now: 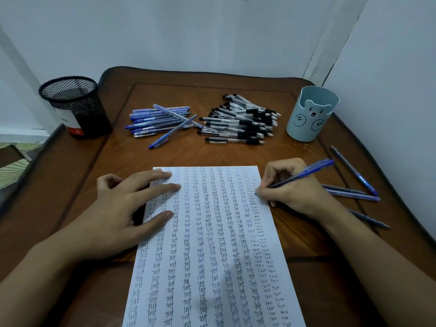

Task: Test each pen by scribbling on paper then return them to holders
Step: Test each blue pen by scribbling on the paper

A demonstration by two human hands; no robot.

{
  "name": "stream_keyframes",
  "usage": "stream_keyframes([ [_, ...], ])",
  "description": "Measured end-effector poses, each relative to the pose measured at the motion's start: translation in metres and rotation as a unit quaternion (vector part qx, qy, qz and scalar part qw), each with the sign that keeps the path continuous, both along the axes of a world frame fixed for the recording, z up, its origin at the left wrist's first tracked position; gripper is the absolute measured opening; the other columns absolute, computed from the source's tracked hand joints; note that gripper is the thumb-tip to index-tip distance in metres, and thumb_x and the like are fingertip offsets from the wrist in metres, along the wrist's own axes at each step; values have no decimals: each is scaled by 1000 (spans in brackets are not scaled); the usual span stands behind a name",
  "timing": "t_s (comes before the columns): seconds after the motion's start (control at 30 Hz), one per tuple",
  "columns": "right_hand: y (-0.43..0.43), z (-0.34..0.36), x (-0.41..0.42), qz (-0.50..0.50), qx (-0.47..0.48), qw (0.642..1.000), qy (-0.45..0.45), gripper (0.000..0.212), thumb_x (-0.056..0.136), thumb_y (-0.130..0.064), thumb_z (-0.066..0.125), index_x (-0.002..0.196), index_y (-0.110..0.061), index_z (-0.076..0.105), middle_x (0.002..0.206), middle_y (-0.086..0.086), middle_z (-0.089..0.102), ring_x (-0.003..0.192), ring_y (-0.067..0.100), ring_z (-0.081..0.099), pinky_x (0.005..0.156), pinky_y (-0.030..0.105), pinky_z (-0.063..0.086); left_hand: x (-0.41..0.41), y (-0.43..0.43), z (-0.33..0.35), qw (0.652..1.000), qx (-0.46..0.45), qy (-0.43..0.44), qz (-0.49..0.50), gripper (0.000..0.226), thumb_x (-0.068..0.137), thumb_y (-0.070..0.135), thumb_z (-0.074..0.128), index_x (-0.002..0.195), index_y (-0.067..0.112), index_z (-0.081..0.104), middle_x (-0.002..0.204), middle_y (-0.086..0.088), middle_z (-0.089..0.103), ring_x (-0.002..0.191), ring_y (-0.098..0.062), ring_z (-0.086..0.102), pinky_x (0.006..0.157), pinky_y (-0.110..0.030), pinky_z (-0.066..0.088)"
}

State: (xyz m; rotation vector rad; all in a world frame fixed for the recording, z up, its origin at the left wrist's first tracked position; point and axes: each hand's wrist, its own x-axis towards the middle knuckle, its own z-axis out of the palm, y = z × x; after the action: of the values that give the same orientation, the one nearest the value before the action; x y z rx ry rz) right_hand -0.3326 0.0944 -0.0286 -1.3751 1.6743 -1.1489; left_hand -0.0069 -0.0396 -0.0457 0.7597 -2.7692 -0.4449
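Note:
A white paper sheet (212, 244) covered in columns of the word "test" lies on the wooden table (94, 185). My left hand (122, 208) presses flat on the sheet's left edge with straight fingers. My right hand (295, 187) grips a blue pen (304, 173), its tip touching the paper's right margin. A pile of blue pens (160, 122) and a pile of black-grip pens (240, 121) lie at the back of the table. A black mesh holder (75, 107) stands back left, a light blue bear holder (311, 114) back right.
Several loose blue pens (354, 182) lie on the table to the right of my right hand, near the table's right edge. White walls close in behind and on the right. The table's left edge drops to a patterned floor.

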Motion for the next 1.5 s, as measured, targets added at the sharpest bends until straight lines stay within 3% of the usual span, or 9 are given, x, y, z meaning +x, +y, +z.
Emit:
stream_keyframes([
  [0.23, 1, 0, -1, -18, 5, 1000, -4, 32, 76, 13, 77, 63, -3, 54, 69, 14, 67, 49, 25, 58, 46, 26, 46, 1, 0, 0, 1000, 1, 1, 1, 54, 92, 78, 34, 142, 60, 40, 154, 32, 32, 146, 6, 24, 107, -41, 14],
  [0.6, -1, 3, 1, -11, 13, 1000, 12, 30, 76, 14, 75, 63, 5, 50, 66, 18, 64, 49, 24, 57, 46, 26, 46, 1, 0, -1, 1000, -2, 4, 3, 54, 92, 78, 33, 142, 60, 40, 154, 33, 31, 146, 8, 23, 107, -41, 15],
  [0.73, -1, 1, 1, -19, 6, 1000, 6, 36, 75, 16, 74, 59, -3, 48, 65, 20, 63, 47, 29, 52, 44, 28, 43, 1, 0, -1, 1000, 0, 4, 3, 54, 92, 78, 34, 142, 60, 40, 155, 33, 30, 146, 8, 23, 108, -42, 16],
  [0.9, -1, 0, 3, -27, -5, 999, 24, 30, 75, 16, 74, 64, 8, 47, 65, 22, 61, 46, 25, 53, 44, 26, 43, 1, 1, 0, 1000, 4, 8, 3, 53, 91, 77, 36, 140, 60, 42, 154, 34, 31, 146, 9, 23, 109, -38, 11],
  [1.07, -3, -4, 5, -52, -21, 998, 34, 35, 75, 15, 74, 61, 4, 44, 63, 25, 58, 46, 20, 50, 43, 28, 39, 1, 2, 0, 1000, 7, 11, 3, 52, 90, 77, 36, 139, 60, 43, 153, 34, 31, 145, 9, 23, 109, -37, 10],
  [1.27, -5, -5, 0, -39, -10, 999, 15, 36, 75, 15, 74, 58, 0, 45, 60, 26, 58, 47, 31, 52, 42, 30, 40, 2, 0, -1, 1000, 5, 4, 5, 52, 91, 78, 36, 140, 62, 40, 154, 33, 31, 145, 9, 24, 109, -39, 12],
  [1.4, -5, -7, 5, -53, -7, 998, 37, 34, 75, 16, 72, 63, 11, 41, 57, 25, 54, 44, 15, 48, 42, 24, 37, 1, 0, 0, 1000, 3, 4, 4, 52, 91, 77, 36, 140, 61, 41, 154, 34, 31, 145, 9, 23, 109, -39, 12],
  [1.5, -3, -5, 4, -73, -25, 996, -38, 32, 86, 10, 66, 62, 5, 45, 58, 19, 51, 46, 17, 47, 44, 24, 35, 2, 1, 0, 1000, 9, 8, 4, 52, 91, 77, 37, 140, 61, 42, 153, 34, 31, 145, 9, 24, 109, -39, 12],
])
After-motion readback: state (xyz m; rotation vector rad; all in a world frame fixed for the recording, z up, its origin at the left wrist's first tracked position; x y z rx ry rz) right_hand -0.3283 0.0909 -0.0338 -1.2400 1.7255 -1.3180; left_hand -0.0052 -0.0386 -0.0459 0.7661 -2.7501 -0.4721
